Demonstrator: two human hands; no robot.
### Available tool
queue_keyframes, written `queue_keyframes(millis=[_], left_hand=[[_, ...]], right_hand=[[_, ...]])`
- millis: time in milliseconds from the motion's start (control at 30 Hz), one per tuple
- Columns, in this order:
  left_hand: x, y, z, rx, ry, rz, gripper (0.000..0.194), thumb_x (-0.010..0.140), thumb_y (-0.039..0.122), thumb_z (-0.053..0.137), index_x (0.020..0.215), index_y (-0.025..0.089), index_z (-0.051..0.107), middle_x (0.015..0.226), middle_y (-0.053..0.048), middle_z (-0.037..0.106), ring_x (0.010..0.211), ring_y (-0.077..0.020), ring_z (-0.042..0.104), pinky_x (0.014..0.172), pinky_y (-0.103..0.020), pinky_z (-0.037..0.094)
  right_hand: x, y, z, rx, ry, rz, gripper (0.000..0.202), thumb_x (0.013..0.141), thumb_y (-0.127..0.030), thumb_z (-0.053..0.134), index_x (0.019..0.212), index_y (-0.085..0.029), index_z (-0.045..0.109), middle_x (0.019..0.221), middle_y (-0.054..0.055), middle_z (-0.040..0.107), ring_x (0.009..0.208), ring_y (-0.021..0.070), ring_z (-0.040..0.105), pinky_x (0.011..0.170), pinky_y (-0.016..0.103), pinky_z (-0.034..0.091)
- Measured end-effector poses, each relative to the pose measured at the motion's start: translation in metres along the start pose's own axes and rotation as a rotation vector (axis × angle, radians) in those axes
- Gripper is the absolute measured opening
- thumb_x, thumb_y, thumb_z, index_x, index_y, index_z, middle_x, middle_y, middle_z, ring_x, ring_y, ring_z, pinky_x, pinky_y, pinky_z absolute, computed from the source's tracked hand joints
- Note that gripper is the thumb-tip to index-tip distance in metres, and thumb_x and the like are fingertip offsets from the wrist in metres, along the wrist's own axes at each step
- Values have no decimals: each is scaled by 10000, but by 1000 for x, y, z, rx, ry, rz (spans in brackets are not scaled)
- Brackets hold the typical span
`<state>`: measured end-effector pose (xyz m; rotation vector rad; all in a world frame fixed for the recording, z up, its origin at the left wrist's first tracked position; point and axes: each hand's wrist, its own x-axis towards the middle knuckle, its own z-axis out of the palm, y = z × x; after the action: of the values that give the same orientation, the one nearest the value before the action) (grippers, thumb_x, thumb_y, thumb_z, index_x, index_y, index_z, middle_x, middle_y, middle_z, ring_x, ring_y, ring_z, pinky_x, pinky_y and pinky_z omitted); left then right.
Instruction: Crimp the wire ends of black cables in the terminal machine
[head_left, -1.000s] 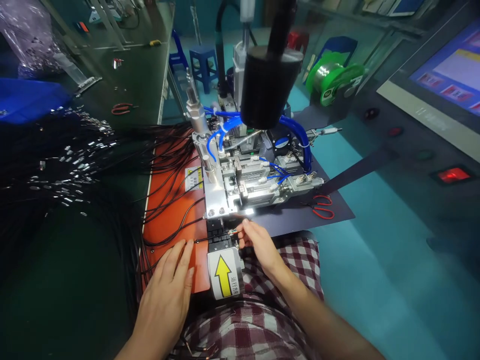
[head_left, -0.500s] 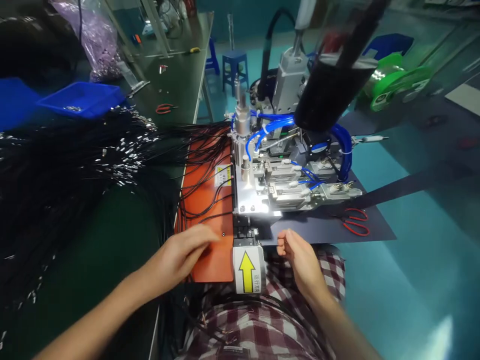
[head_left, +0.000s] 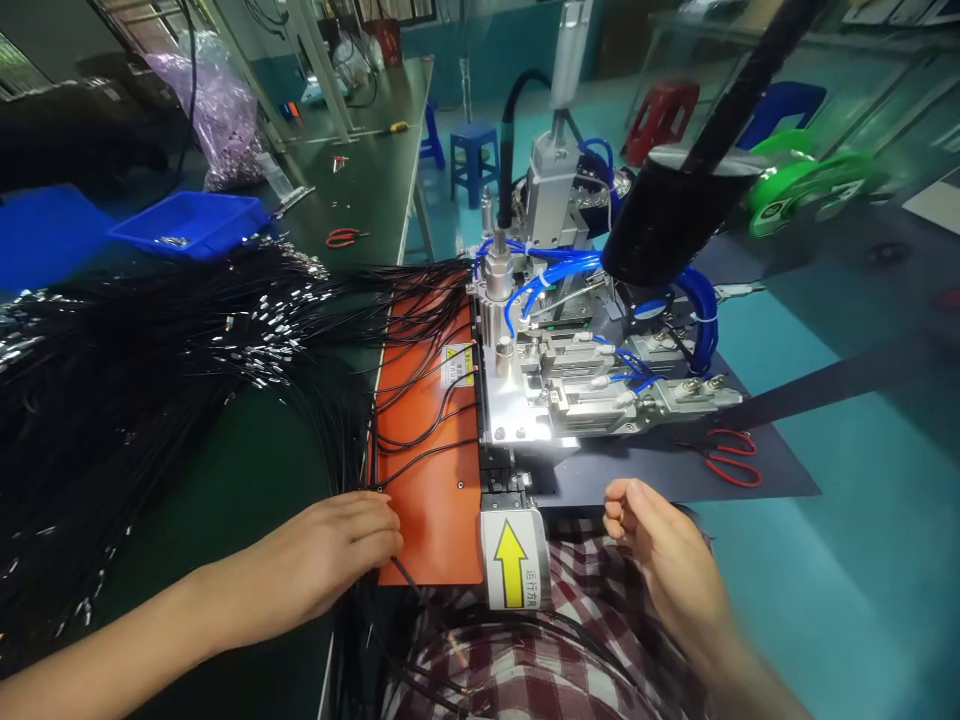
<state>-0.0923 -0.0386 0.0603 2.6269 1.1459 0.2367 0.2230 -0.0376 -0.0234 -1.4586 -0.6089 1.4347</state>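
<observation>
My left hand (head_left: 349,550) is closed at the left edge of the orange plate (head_left: 431,540), its fingers round a black cable (head_left: 409,580) that runs down toward my lap. To the right of the yellow arrow label (head_left: 511,565), my right hand (head_left: 649,525) hovers with fingers curled together; whether something small is between them is hidden. Several black cables (head_left: 427,432) cross the orange plate into the side of the metal machine (head_left: 517,400). A large bundle of black cables with silvery ends (head_left: 270,330) lies to the left.
Red-handled scissors (head_left: 733,458) lie on the grey board (head_left: 622,475) at right. A black cylinder (head_left: 675,215) hangs over the machine. A blue tray (head_left: 195,225), red-handled pliers (head_left: 343,237) and a plastic bag (head_left: 225,130) are on the green table (head_left: 375,190).
My left hand has drawn back left from over the orange plate and closed on a cable. My right hand has moved right, away from the arrow label. The view has shifted slightly.
</observation>
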Motion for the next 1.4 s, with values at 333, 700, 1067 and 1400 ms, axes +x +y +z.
queue_keyframes(millis=[333,700,1067,1400], left_hand=[[34,30,43,-226,151,-37,186,892,106,454,1049,193,504,882,-34,636,777,-144,590,716,-263,460],[55,52,33,-351,50,-219,182,888,228,467,1069,217,479,927,-33,594,825,-176,566,730,-288,434],[91,48,20,-1105,-449,-427,251,907,358,433,798,171,561,613,29,572,494,-72,461,464,-175,340],[96,46,30,-1312,-309,-606,202,819,337,582,788,138,588,665,-9,635,417,-50,499,356,-132,321]], right_hand=[[-22,-13,26,-320,-351,-206,107,802,-231,606,903,-206,634,815,15,621,719,148,548,669,252,445],[-26,-18,47,-145,-360,-163,28,779,-187,631,756,-173,637,621,-22,587,542,107,537,515,215,442],[-17,-23,31,-297,-477,-675,187,818,-97,624,907,-220,734,814,41,634,718,146,597,630,259,466],[-15,-21,39,-152,-220,-243,103,819,-198,620,888,-213,694,736,1,650,561,96,544,538,212,447]])
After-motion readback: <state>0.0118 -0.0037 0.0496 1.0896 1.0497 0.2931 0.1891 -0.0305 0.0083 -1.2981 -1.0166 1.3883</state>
